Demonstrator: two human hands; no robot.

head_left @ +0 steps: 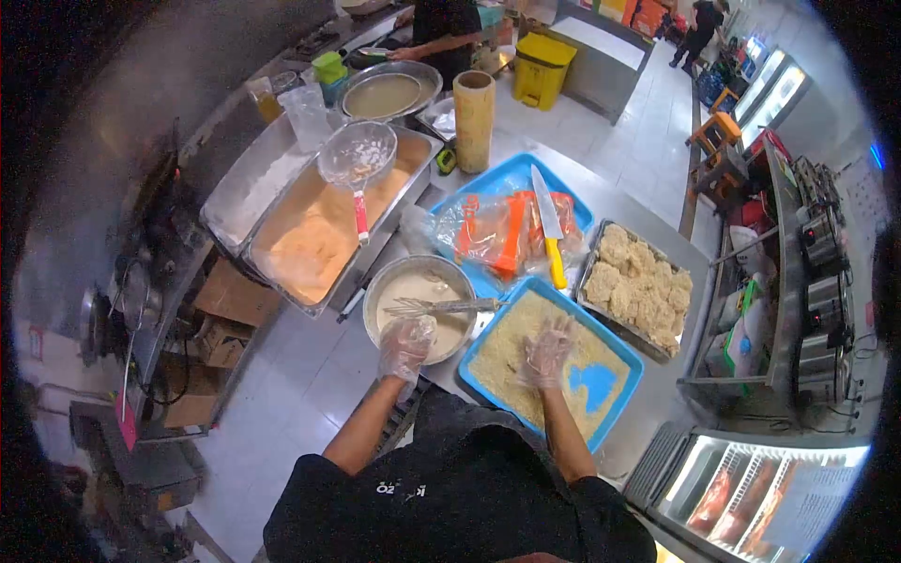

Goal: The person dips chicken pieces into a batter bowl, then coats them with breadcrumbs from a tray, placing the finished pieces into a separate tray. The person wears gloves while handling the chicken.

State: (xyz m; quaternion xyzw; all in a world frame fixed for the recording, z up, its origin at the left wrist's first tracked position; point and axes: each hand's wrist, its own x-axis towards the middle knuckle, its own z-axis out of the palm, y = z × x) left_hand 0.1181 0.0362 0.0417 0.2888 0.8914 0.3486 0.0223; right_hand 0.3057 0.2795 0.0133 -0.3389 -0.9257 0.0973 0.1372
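My left hand [408,348], in a clear plastic glove, is at the near side of a metal bowl [373,274] of pale batter. Its fingers look curled together over the batter, and anything inside them is hidden. A wire whisk [441,306] lies across the bowl, just beyond this hand. My right hand [547,355], gloved too, lies open with its fingers stretched out on the breadcrumbs [511,352] in a blue tray [601,439]. Bare blue bottom shows through the crumbs right of that hand. A metal tray [648,344] of crumb-coated pieces [638,281] stands to the right.
A yellow-handled knife [547,220] rests on plastic packaging [502,230] in another blue tray [514,169]. Metal pans of orange powder [314,244] and white flour [258,188] stand left, with a strainer [358,159] on top. Beyond are a tall cylinder [474,122] and a person [446,38].
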